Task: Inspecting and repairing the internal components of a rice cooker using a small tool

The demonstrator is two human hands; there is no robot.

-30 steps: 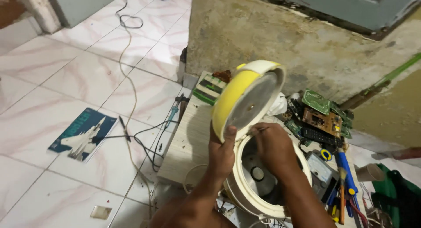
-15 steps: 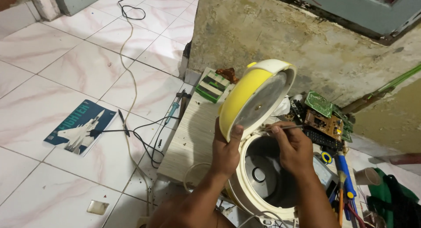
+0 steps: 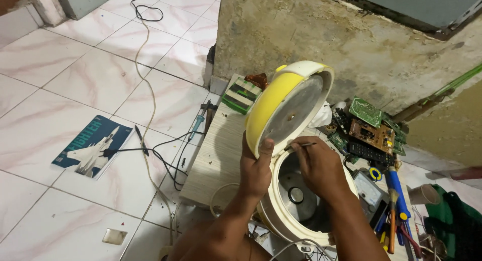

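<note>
Sitting low on a wooden surface [image 3: 211,160] set over white floor tiles [image 3: 75,80]: a cream rice cooker body [image 3: 281,211], open, metal heating plate visible at the bottom of the well. Yellow-and-cream lid [image 3: 281,102] standing raised, hinged back, its grey inner plate facing the camera.

Left hand [image 3: 256,165] gripping the lower rim of the lid, thumb pressed up on the yellow edge, fingers wrapped behind. Right hand [image 3: 321,165] hovering over the cooker's mouth, fingers pressed together, pinching a thin metal tool [image 3: 300,146] whose tip is pointing at the lid's lower inner edge; whether touching it, cannot tell.

Lying right of the cooker: a heap of green and brown circuit boards [image 3: 374,128], a multimeter [image 3: 369,190] just beside the cooker wall, blue-handled tools [image 3: 396,190] beyond it. Resting behind the lid: a small green-striped board [image 3: 241,95]. Lying at the surface's left edge: a soldering iron [image 3: 198,123], its black cord trailing across the tiles toward a blue booklet with a jet picture [image 3: 93,146]. White cable [image 3: 145,75] running up the floor. Rough concrete wall [image 3: 351,45] rising behind.
</note>
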